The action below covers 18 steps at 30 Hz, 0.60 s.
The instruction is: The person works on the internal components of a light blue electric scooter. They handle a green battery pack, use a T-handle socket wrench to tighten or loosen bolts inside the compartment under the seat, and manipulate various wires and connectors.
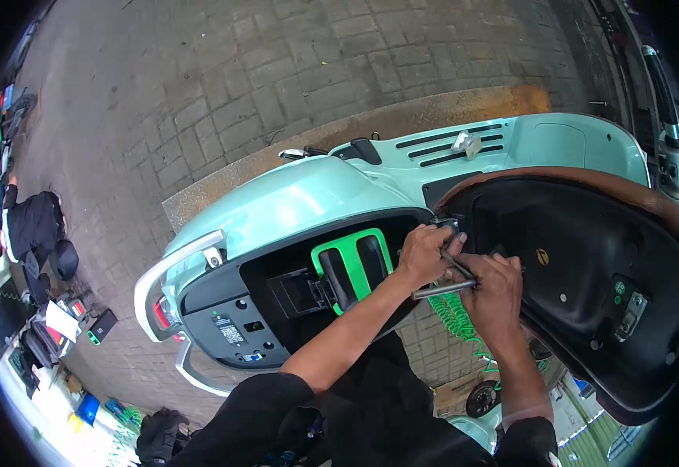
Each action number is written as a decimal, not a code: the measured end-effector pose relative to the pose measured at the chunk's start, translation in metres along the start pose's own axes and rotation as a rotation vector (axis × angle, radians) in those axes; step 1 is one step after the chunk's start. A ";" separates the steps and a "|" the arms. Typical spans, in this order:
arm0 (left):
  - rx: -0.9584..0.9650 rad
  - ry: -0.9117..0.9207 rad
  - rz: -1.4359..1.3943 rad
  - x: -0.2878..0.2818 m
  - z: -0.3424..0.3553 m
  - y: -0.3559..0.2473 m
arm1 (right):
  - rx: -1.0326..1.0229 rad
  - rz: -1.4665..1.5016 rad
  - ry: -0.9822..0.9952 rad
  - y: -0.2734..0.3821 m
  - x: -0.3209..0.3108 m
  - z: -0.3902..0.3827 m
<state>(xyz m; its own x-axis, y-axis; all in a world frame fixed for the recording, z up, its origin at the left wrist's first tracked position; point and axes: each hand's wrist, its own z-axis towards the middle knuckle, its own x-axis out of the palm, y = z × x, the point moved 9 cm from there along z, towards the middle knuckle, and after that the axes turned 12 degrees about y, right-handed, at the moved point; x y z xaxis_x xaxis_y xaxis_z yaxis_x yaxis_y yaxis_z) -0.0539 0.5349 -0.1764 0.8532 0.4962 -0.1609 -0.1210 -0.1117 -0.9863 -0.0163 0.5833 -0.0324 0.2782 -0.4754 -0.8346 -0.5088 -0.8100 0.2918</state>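
Head view, read from the left edge: a person in dark clothing crouches on the paved ground, well apart from the work, with a scatter of small boxes and tools just below them. Next comes the pale green scooter, its tail with the grey grab rail toward the left and its seat compartment standing open; inside sits a black battery with a bright green handle. The left hand reaches over the compartment's right end, near the seat hinge, fingers curled and pinched on something small at the hinge that is too hidden to name. Just beside it, touching or nearly so, the right hand is clenched around a slim metal tool, whose shaft sticks out leftward below the left hand; a second thin rod crosses between the two hands. A green coiled cable hangs under the hands. Further right, the seat is tipped up, its black underside facing the camera and its brown edge along the top. At the far right edge the handlebar runs upward.
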 end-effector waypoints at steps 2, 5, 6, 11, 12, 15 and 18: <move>-0.039 0.018 -0.007 0.001 0.001 0.002 | 0.007 0.052 0.012 -0.002 -0.002 0.005; -0.024 -0.036 -0.011 -0.006 0.003 0.002 | 0.071 0.124 0.031 -0.008 0.000 0.007; -0.027 -0.019 -0.006 -0.005 0.005 0.001 | 0.071 0.124 0.033 -0.009 0.000 0.007; 0.079 -0.085 -0.001 -0.018 0.005 -0.015 | 0.352 0.902 0.161 -0.025 0.024 0.003; 0.155 -0.114 0.009 -0.022 0.002 -0.031 | 0.358 0.902 0.156 -0.029 0.028 0.000; 0.169 -0.088 0.020 -0.023 -0.006 -0.048 | 0.443 1.008 0.194 -0.036 0.034 -0.013; 0.073 -0.093 0.058 -0.031 -0.009 -0.040 | 0.358 0.096 -0.014 -0.017 -0.047 -0.015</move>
<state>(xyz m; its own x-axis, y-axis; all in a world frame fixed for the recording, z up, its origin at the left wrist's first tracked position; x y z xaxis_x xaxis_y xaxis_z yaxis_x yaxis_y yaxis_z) -0.0705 0.5159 -0.1318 0.7935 0.5684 -0.2173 -0.2087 -0.0812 -0.9746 -0.0086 0.6143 0.0090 0.2058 -0.5369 -0.8182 -0.7853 -0.5895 0.1893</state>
